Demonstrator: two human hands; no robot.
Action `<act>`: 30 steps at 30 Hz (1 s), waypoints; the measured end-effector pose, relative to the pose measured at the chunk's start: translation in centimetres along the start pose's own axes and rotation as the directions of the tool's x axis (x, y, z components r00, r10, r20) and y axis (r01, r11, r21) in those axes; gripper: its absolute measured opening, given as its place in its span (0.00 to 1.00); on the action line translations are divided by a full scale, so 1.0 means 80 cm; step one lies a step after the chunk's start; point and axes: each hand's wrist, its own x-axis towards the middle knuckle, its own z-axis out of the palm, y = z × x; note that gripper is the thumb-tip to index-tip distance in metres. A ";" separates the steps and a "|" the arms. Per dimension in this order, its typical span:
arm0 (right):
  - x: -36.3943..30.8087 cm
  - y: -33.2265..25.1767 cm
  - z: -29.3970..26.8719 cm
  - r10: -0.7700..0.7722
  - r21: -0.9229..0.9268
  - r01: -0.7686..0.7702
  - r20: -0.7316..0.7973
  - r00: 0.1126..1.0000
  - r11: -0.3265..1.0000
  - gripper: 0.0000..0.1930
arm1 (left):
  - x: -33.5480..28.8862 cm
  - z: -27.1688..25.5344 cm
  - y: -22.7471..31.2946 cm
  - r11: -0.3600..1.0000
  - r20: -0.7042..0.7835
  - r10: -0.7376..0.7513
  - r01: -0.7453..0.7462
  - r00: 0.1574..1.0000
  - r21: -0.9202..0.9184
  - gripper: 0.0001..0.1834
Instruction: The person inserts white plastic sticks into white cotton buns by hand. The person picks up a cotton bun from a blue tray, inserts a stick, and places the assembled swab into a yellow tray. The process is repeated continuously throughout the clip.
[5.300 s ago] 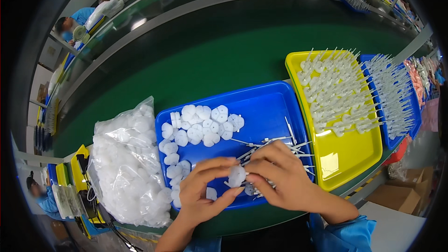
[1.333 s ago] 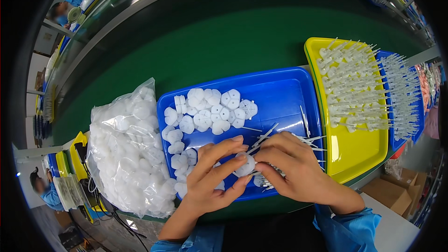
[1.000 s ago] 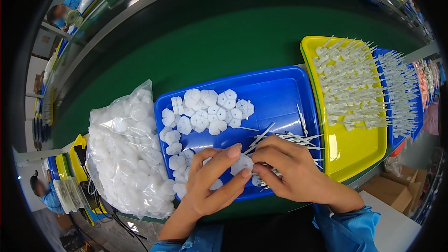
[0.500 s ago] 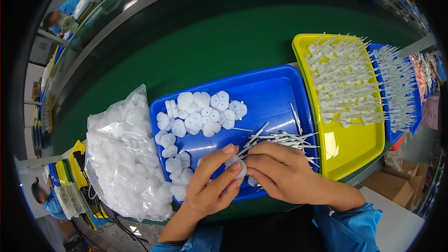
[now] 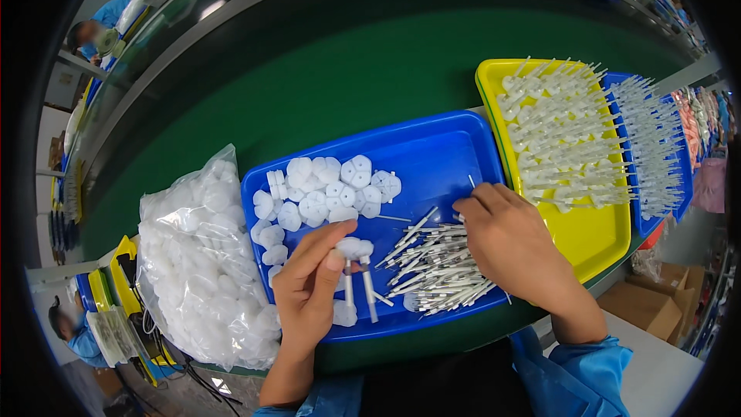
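Observation:
My left hand [image 5: 307,282] pinches a white flower-shaped plastic disc [image 5: 355,247] above the near part of the blue tray [image 5: 444,147]. Two white rods [image 5: 369,293] hang from its underside, side by side. Over the right part of that tray is my right hand [image 5: 513,243], fingers drawn together. A small white end shows at its fingertips, but I cannot make out what they hold. Beneath and beside it lies a heap of thin white rods [image 5: 436,270]. Loose white discs [image 5: 312,205] cover the tray's left side, some partly hidden by my left hand.
A clear bag [image 5: 204,270] full of white discs stands at the left. On the right, a yellow tray [image 5: 587,243] bears rows of discs with upright rods, and another blue tray [image 5: 656,147] lies beyond. Cardboard boxes [image 5: 644,297] sit low at right. Another person [image 5: 100,27] is at far left.
My hands were together at the disc and have parted. The left now holds the disc with its rods pointing down; the right has moved up and right, over the rod heap.

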 end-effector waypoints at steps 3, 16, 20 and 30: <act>0.012 -0.024 -0.023 0.068 0.430 -0.033 -0.068 0.995 0.902 0.09 | 0.000 0.000 -0.010 0.997 0.062 0.030 -0.026 0.998 -0.069 0.15; 0.013 -0.052 0.002 -0.039 0.738 0.049 -0.031 0.999 0.673 0.06 | -0.009 -0.001 -0.022 0.887 0.146 0.041 0.031 0.988 -0.460 0.08; 0.012 -0.055 0.000 0.008 0.743 -0.021 0.021 1.000 0.669 0.05 | -0.011 -0.002 -0.024 0.925 0.113 0.094 -0.045 0.989 -0.377 0.11; 0.008 -0.062 0.011 -0.010 0.705 -0.023 0.043 0.999 0.709 0.08 | -0.011 -0.001 -0.023 0.949 0.125 0.311 -0.314 0.942 0.005 0.14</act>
